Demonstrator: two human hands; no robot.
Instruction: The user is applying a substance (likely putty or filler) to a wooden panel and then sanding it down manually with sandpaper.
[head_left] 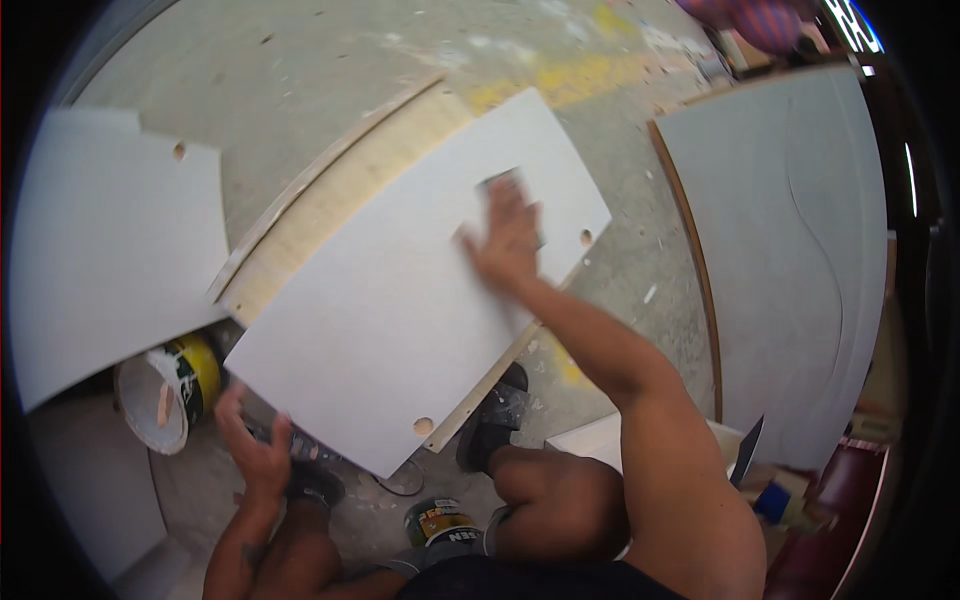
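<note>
A white laminate panel [400, 300] with small round holes near its corners lay tilted across a plywood board [330, 200] on the concrete floor [300, 60], its near corner reaching toward the person's knees. The right hand [510, 235] pressed flat on the panel's upper part, fingers spread over a small grey pad [505, 185] that showed only at its top edge; whether the pad was gripped or merely pushed could not be told. The left hand [255, 445] hovered just off the panel's lower left edge, fingers loosely open and holding nothing, close beside an open paint can [170, 395] lying on its side with a yellow and green label and a white inside. A second, smaller can [435, 520] stood between the person's legs, near a black shoe [495, 415] tucked under the panel's corner. To the left lay another white panel [110, 240], partly overlapping the floor, and to the right a large grey board [790, 260] with a wooden edge stood well apart from the work.
</note>
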